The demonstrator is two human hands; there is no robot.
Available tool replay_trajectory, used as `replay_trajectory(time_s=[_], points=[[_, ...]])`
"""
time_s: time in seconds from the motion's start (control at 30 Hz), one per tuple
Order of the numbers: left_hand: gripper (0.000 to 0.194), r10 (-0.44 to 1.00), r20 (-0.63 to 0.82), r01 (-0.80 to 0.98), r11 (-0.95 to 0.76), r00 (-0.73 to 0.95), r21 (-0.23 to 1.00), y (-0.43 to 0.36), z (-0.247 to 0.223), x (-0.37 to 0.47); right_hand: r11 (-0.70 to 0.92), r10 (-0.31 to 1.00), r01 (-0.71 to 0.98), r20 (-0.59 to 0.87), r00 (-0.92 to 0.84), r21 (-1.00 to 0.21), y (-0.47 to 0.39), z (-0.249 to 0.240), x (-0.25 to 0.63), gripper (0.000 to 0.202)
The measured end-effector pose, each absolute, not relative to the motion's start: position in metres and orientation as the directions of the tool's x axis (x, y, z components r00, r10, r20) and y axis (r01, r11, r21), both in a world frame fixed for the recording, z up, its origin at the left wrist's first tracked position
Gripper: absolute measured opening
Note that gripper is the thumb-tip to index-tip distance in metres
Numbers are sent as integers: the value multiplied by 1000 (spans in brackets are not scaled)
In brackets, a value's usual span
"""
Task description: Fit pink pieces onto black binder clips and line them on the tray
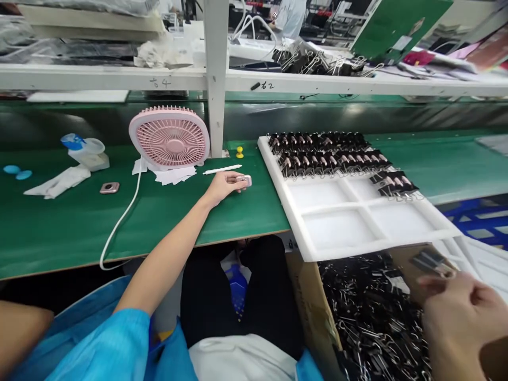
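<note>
My left hand [224, 187] pinches a small pink smartwatch case [246, 181] above the green bench top. On the right, my right hand [462, 317], slightly blurred, grips a black binder clip [432, 261] over a cardboard box [313, 301] with many loose binder clips [369, 317] inside. A white foam tray [337, 241] lies between the hands. Its back rows carry binder clips clamped on pinkish pieces [333, 161], and a shorter group [397, 183] sits at its right side. A second smartwatch case [109, 188] rests on the bench at the left.
A pink fan [170, 138] stands behind my left hand, its white cable [123, 219] running over the bench edge. Nearby are a white pen [222, 169], a yellow knob [239, 152], a bottle [89, 153] and tissue [59, 181]. Another person's arm [21, 338] shows at lower left.
</note>
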State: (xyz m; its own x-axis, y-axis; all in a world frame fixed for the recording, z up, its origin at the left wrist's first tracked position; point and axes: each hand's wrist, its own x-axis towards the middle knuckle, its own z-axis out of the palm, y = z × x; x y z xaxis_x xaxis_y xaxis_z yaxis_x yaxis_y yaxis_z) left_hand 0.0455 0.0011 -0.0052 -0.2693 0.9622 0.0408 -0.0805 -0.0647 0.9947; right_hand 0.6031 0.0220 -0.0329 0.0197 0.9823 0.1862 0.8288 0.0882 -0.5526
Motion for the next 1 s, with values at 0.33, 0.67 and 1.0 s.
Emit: replay_trajectory(time_s=[0.33, 0.67, 1.0], points=[[58, 974, 6, -348, -86, -227, 934, -10, 1, 30, 109, 964, -164, 144, -225, -980, 38, 30, 233, 68], [52, 951, 63, -214, -133, -302, 968, -7, -8, 36, 58, 953, -65, 75, -295, -996, 68, -11, 165, 64], [40, 929, 166, -8, -179, -330, 984, -2, -14, 39, 75, 992, 235, 49, -117, -969, 89, -4, 154, 56]])
